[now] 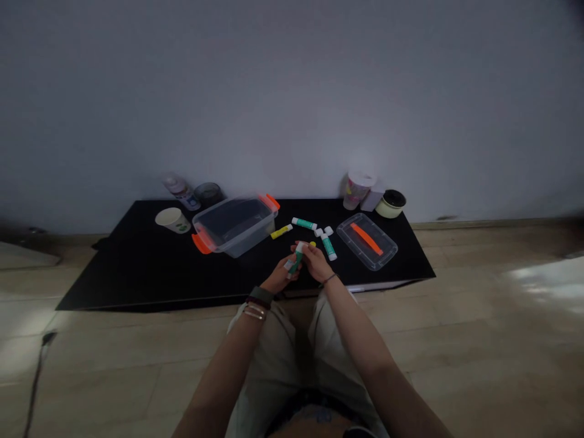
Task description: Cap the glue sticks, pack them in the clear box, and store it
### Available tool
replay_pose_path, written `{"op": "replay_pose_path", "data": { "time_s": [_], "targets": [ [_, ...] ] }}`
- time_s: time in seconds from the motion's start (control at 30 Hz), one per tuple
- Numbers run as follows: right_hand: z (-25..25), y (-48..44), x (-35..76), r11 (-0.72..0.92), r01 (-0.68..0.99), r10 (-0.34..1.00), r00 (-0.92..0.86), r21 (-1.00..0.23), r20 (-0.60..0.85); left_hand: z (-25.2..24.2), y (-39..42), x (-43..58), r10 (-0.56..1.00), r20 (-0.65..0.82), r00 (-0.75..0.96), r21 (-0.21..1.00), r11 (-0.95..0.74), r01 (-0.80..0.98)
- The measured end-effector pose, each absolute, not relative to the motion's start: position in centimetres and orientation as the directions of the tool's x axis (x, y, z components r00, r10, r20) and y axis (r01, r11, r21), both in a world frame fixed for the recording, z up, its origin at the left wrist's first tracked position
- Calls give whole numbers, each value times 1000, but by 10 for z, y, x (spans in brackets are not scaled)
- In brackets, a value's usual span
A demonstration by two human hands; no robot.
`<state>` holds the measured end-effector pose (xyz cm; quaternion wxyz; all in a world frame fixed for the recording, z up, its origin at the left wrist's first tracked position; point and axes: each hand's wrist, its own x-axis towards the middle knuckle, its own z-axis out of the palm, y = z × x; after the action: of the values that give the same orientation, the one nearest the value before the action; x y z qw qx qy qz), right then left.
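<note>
While the left hand (277,280) grasps the green tube (296,264) over the near side of the table (150,267), its long axis slants far-right, white end (300,246) by the right hand (316,263) (whether pinched, cannot tell).

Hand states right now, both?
Left hand: closed around a green-and-white tube.
Right hand: at its white end; whether gripping cannot be told.
</note>
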<state>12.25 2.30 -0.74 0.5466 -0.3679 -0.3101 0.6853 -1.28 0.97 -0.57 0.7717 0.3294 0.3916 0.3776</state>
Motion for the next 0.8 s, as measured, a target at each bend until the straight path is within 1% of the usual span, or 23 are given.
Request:
{"op": "replay_pose_path", "data": {
  "time_s": [0.07,0.17,0.23,0.3,0.4,0.47,0.53,0.63,0.8],
  "targets": [
    [-8,24,121,-191,-488,982,-96,-852,-165,-6,6,-10,877,-309,367,854,426,-300],
    [-12,27,119,-183,-436,980,-10,-881,-199,-9,3,-3,931,-232,280,932,296,-210],
    [-14,29,119,-195,-426,972,36,-884,-231,-10,3,1,946,-208,250,952,254,-170],
    [-13,29,119,-206,-438,967,44,-875,-250,-11,5,3,937,-228,267,938,284,-198],
    [-9,27,121,-219,-483,972,-29,-848,-235,-10,9,0,883,-303,357,853,419,-313],
    [-6,25,122,-215,-507,976,-74,-834,-206,-8,10,-5,851,-327,411,803,480,-354],
    [-4,24,122,-208,-518,978,-89,-830,-189,-6,10,-9,848,-318,425,795,482,-367],
    [-5,24,122,-213,-514,977,-85,-831,-197,-5,8,-10,865,-288,412,815,447,-368],
    [-9,25,120,-176,-484,978,10,-857,-206,-7,2,-3,899,-256,356,859,380,-343]
  ]
}}
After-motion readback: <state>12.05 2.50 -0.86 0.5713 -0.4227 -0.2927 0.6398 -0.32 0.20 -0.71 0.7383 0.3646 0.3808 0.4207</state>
